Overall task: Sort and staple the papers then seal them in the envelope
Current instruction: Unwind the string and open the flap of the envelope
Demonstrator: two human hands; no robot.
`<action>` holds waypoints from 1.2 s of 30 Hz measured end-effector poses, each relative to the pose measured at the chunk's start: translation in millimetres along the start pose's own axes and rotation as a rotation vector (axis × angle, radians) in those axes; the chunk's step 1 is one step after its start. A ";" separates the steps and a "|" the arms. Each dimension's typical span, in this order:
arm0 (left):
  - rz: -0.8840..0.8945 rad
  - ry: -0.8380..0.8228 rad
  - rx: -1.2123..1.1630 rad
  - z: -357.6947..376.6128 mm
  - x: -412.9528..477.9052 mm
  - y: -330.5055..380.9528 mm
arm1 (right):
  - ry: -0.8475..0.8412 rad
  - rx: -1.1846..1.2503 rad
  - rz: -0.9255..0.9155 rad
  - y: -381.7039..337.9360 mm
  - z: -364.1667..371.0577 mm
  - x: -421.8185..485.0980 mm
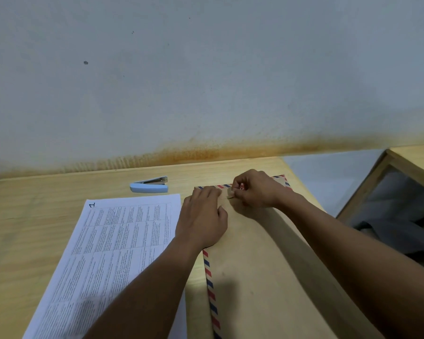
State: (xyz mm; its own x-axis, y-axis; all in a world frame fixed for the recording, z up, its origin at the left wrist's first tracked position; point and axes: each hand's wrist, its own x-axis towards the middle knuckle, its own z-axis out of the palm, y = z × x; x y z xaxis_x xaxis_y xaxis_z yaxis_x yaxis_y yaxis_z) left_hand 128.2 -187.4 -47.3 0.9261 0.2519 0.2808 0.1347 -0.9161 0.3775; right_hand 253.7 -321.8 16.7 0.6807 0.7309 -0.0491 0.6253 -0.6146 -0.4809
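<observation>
As left hand presses one envelope (right hand pinching): one stapler.

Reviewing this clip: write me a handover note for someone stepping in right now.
Left hand: flat, pressing the envelope near its top flap.
Right hand: fingers pinch at the flap's edge; exactly what they grip is unclear.
Papers: on the table left of the envelope, page marked 1 on top; no staple discernible.
Blue stapler: lying beyond the papers.
Left to do: papers into envelope, then seal.
</observation>
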 end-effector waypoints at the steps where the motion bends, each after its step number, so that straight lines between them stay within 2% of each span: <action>1: -0.003 0.011 -0.007 -0.3 -0.1 0.1 | 0.033 -0.001 -0.004 -2.6 -2.0 4.5; 5: 0.004 0.029 -0.018 -0.4 -0.3 0.1 | 0.171 -0.030 -0.007 -5.8 -15.2 31.6; 9: 0.001 0.042 -0.008 1.6 0.4 -0.4 | 0.254 -0.160 0.100 13.0 -31.8 43.6; 15: 0.008 0.034 0.003 3.8 2.1 -1.5 | 0.235 -0.202 0.254 50.0 -54.2 6.0; 19: 0.008 0.028 -0.002 2.0 1.2 -0.1 | 0.122 -0.162 0.262 49.1 -57.6 -33.8; 23: 0.006 0.018 -0.001 -0.7 -0.5 1.5 | 0.163 -0.114 0.229 39.1 -56.7 -53.8; 25: 0.001 0.017 -0.008 -2.3 -1.4 2.5 | 0.058 -0.203 0.251 30.1 -57.2 -58.9; 27: -0.003 0.011 -0.010 -3.0 -1.7 3.0 | -0.161 -0.277 0.285 19.7 -55.3 -66.1; 29: -0.006 0.006 -0.013 -3.2 -1.3 3.1 | -0.387 -0.225 0.296 4.9 -50.8 -76.9; 31: -0.006 0.005 -0.013 -3.4 -0.6 2.9 | -0.512 -0.097 0.253 -9.3 -42.9 -85.1; 33: -0.009 0.001 -0.012 -2.9 0.0 2.4 | -0.516 0.069 0.180 -20.2 -32.7 -85.1; 36: -0.001 0.000 -0.013 -1.8 0.0 0.9 | -0.356 0.286 0.102 -33.2 -22.8 -67.8</action>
State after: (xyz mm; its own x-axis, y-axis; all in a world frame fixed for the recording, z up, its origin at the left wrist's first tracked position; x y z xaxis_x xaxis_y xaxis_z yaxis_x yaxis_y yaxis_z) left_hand 127.7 -187.6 -45.3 0.9258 0.2529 0.2808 0.1309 -0.9117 0.3896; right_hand 195.4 -357.7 56.0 0.5286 0.7581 -0.3819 0.3977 -0.6186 -0.6776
